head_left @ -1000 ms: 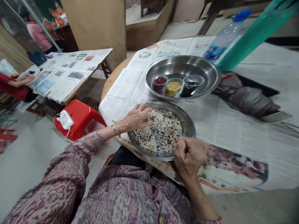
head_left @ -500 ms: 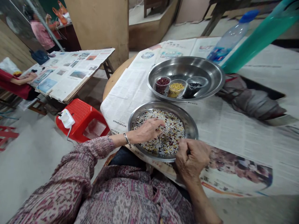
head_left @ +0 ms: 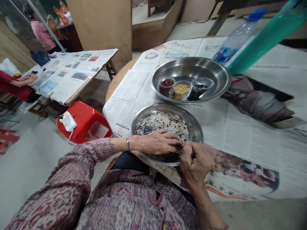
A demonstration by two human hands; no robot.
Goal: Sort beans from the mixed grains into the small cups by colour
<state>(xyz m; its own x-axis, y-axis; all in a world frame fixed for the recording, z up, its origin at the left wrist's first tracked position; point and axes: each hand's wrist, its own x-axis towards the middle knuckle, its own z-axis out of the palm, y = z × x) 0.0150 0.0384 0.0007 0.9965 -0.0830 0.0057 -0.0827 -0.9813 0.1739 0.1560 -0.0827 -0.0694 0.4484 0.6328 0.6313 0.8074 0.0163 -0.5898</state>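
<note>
The biggest thing is the round table (head_left: 240, 127), with newspaper spread on top. Left of it is a long table (head_left: 72, 68), with newspaper on it too. On the floor between them is a red plastic stool (head_left: 80, 116). A big steel basin (head_left: 217, 75) sits on the round table. Just beside it, nearer the person, is a smaller steel dish (head_left: 195, 129). A green tube (head_left: 266, 40) leans by the big basin, near a grey cloth bundle (head_left: 261, 105) and a blue-capped bottle (head_left: 236, 46).

The left hand (head_left: 155, 142) lies flat over the dish, its fingers a bit bent and a little apart. The right hand (head_left: 198, 159) is curled like a fist at the dish's edge. I can't tell if it has anything inside. The hands are very close, but I can't tell if they touch.

Three clear cups are in the big basin: red beans (head_left: 167, 83), yellow beans (head_left: 181, 90) and black beans (head_left: 198, 91). The littlest things are the mixed beans and white grains (head_left: 163, 123), spread inside the dish.
</note>
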